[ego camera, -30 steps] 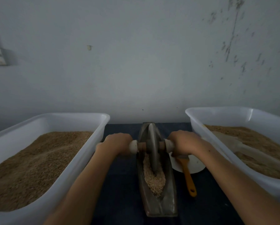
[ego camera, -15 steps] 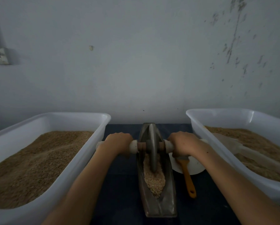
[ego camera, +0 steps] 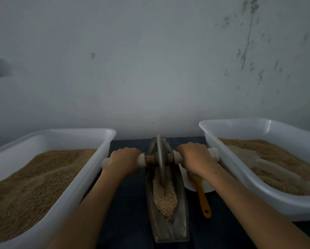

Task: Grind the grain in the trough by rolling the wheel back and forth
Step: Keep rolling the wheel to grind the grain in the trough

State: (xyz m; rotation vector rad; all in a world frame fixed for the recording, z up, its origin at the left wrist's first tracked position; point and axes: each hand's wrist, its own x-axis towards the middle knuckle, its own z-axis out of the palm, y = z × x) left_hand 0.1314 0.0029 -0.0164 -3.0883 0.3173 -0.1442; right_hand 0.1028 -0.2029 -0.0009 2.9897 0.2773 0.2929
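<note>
Grey metal trough [ego camera: 168, 225], boat-shaped, lies on the dark bench [ego camera: 130, 203] directly between our forearms, its long axis running away from us toward the wall; the near tip sits close to our body, the far tip just beyond the hands.

Wheel [ego camera: 161, 159]: thin grey metal disc, upright on edge, seated in the far half of the trough with its lower rim sunk in the grain. Its axle crosses the trough at right angles, so each pale handle end projects to one side.

Left hand [ego camera: 123, 161]: fingers curled over the left handle, gripping it. Right hand [ego camera: 193, 158]: likewise wrapped round the right handle. Both sit level and equally near the disc, one on each side of it; neither has the advantage.

Grain [ego camera: 164, 196]: pale tan kernels, heaped in the trough on our side of the wheel, narrowing to a point toward the near tip. It looks coarse and largely whole, so we judge the grinding far from finished. The next stroke, in our estimate, runs toward us along the trough's length, through that heap.

Adjacent items: white tub [ego camera: 48, 135] outside the left hand and a second white tub [ego camera: 258, 123] outside the right, each holding brown grain; orange-handled brush [ego camera: 202, 198] on a white dish [ego camera: 185, 182] just under the right wrist.
</note>
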